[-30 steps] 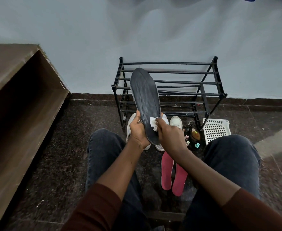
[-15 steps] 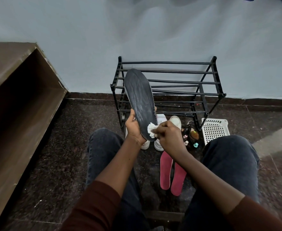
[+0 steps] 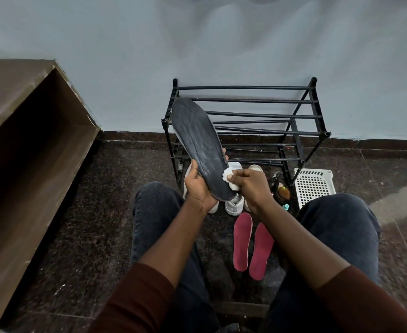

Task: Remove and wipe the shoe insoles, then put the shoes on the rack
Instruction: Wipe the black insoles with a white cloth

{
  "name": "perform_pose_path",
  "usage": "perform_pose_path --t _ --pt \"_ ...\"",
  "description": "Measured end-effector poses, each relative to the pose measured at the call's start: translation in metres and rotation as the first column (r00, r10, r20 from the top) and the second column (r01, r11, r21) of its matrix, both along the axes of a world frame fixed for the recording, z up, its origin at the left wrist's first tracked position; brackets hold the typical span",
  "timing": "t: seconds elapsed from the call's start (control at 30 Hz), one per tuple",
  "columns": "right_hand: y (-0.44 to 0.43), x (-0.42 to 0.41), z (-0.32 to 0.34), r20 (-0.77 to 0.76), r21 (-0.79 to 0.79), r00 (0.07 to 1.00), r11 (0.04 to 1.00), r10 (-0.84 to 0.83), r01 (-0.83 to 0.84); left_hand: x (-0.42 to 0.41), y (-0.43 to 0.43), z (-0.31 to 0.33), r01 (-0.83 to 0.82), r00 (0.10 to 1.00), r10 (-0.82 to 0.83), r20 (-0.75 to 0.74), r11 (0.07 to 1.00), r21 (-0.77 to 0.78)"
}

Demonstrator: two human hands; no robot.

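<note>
White shoes (image 3: 233,203) behind black insole (image 3: 197,145); rack (image 3: 245,116) beyond.

Three insoles (image 3: 199,145), two shoes (image 3: 233,203), one rack (image 3: 245,116).

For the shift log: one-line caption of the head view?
Left hand holds black insole; right hand wipes it with white cloth.

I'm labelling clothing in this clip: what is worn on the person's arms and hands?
The left hand and the right hand are bare, with no gloves, rings or watch visible. Dark reddish-brown long sleeves are pushed up, leaving the forearms uncovered.
</note>
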State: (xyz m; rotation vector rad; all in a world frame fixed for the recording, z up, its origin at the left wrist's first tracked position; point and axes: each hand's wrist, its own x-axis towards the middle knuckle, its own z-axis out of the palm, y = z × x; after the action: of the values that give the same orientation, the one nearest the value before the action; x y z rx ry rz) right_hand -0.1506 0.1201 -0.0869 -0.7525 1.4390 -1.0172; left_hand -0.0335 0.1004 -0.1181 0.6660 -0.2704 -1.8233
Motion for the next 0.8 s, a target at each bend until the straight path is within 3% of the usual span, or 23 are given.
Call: perform_pose_path --t 0.1,0.27,0.37,0.57,0.67,0.8 --pt "0.007 -0.002 0.001 -0.029 0.039 0.992 0.991 0.126 -0.125 -0.003 0.0 -0.002 -0.026 1.0 0.026 0.006 0.999 0.031" --pt "0.009 -0.006 -0.001 -0.103 0.113 0.978 0.979 0.183 -0.172 -0.004 -0.005 -0.003 0.008 0.999 -0.01 0.03 0.998 0.062" --pt "0.01 -0.002 -0.006 -0.208 0.126 0.959 0.978 0.191 -0.167 -0.003 -0.015 0.001 0.026 1.0 -0.025 -0.008 0.999 0.042" --pt "0.012 -0.002 -0.007 -0.272 0.154 0.919 0.956 0.285 -0.25 -0.002 -0.021 -0.005 0.102 0.992 -0.098 -0.075 0.994 0.047" --pt "0.005 -0.006 -0.005 -0.228 0.146 0.952 0.974 0.203 -0.173 0.0 -0.024 -0.011 0.081 0.986 -0.079 -0.145 0.997 0.004" --pt "-0.001 0.001 -0.009 -0.421 0.048 0.903 0.996 0.09 -0.077 0.004 -0.031 -0.013 0.071 0.979 -0.073 -0.188 0.997 -0.019"
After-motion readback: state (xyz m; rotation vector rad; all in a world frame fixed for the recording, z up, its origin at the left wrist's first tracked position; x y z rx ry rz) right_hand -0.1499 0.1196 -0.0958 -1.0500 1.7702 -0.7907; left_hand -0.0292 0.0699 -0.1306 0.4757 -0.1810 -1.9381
